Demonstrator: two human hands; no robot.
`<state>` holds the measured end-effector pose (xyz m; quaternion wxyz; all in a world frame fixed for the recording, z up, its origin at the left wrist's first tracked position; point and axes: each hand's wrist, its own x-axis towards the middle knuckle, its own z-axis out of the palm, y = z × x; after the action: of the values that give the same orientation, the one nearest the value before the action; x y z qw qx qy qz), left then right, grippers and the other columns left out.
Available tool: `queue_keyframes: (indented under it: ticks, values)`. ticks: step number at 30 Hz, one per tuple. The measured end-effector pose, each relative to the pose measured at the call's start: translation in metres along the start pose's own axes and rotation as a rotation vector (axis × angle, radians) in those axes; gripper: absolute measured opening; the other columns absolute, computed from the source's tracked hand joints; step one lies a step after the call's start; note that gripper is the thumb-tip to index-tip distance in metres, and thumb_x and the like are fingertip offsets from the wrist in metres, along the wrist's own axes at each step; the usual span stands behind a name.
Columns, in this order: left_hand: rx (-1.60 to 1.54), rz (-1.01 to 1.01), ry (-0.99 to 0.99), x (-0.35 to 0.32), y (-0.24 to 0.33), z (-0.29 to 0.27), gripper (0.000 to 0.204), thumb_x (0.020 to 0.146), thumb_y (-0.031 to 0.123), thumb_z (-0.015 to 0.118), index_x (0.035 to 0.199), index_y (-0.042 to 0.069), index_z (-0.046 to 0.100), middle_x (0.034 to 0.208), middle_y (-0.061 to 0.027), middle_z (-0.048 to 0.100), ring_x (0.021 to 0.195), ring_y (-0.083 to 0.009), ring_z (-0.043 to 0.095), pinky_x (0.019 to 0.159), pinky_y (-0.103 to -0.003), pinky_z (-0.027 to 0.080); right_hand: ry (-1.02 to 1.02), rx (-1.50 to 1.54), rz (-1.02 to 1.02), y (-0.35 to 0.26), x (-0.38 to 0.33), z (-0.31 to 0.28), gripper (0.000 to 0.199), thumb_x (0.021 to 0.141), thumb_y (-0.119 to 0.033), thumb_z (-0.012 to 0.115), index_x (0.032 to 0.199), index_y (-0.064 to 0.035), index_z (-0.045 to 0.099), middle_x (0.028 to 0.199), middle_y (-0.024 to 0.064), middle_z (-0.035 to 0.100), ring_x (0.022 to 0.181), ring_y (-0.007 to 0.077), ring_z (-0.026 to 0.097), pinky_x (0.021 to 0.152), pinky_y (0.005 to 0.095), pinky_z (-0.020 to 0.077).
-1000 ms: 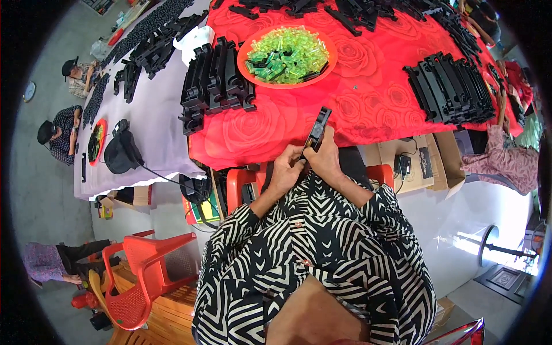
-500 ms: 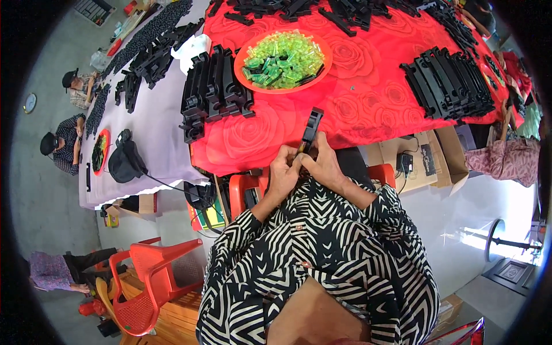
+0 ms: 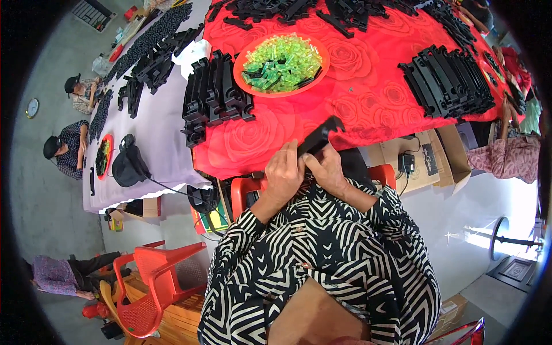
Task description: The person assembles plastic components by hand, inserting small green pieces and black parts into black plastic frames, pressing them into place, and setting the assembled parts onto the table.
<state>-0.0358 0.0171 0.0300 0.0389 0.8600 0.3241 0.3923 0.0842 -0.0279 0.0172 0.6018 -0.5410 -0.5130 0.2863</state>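
Just off the table's near edge, my left hand (image 3: 284,172) and my right hand (image 3: 328,171) are closed on one long black plastic part (image 3: 317,138). It tilts up to the right, and a hooked end stands out beyond my fingers. My thumbs meet at its lower end, which my fingers partly hide. Ahead lies an orange-rimmed plate (image 3: 240,83) heaped with small yellow-green and green translucent pieces (image 3: 282,57). Left of that plate, similar black parts (image 3: 215,95) stand in a stacked row.
A red rose-patterned cloth (image 3: 356,57) covers the table. More black parts (image 3: 448,83) are lined up at the right, with loose ones (image 3: 351,14) at the far side. On the left are a pale-covered table (image 3: 164,126), a black cap (image 3: 127,161) and a red chair (image 3: 155,282).
The black part has turned from nearly upright to leaning right, showing its broader side. My left hand's fingers have moved up along it, and my right hand has shifted slightly lower.
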Motion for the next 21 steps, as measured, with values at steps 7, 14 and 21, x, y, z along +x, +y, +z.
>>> queue_keyframes:
  ticks: [7,14,21]
  values:
    - [-0.154,-0.073,-0.116,-0.001,-0.005,0.001,0.034,0.076,0.004,0.055,0.108,-0.005,0.048,0.076,-0.0207,0.058,0.064,-0.0334,0.059,0.055,-0.04,0.047,-0.011,0.074,0.029,0.008,0.001,-0.002,0.027,0.077,-0.018,0.061,0.094,0.0006,0.051,0.076,0.0127,0.057,0.068,0.0206,0.055,0.063,0.0322,0.0443]
    - [-0.338,-0.268,-0.263,0.002,-0.004,-0.001,0.023,0.079,0.004,0.051,0.101,-0.001,0.047,0.06,-0.0229,0.051,0.059,-0.0407,0.054,0.048,-0.046,0.04,-0.076,-0.061,0.034,0.005,0.003,-0.008,0.027,0.076,-0.021,0.062,0.088,0.0013,0.052,0.074,0.0145,0.055,0.066,0.0203,0.054,0.061,0.0321,0.0434]
    - [-0.549,-0.381,-0.253,-0.007,-0.017,0.017,0.011,0.08,0.008,0.051,0.086,0.002,0.044,0.054,-0.0233,0.046,0.056,-0.042,0.052,0.045,-0.046,0.034,-0.06,-0.081,0.045,0.004,0.002,-0.01,0.026,0.075,-0.02,0.063,0.084,0.0017,0.052,0.071,0.0155,0.055,0.064,0.0218,0.055,0.058,0.0326,0.0437]
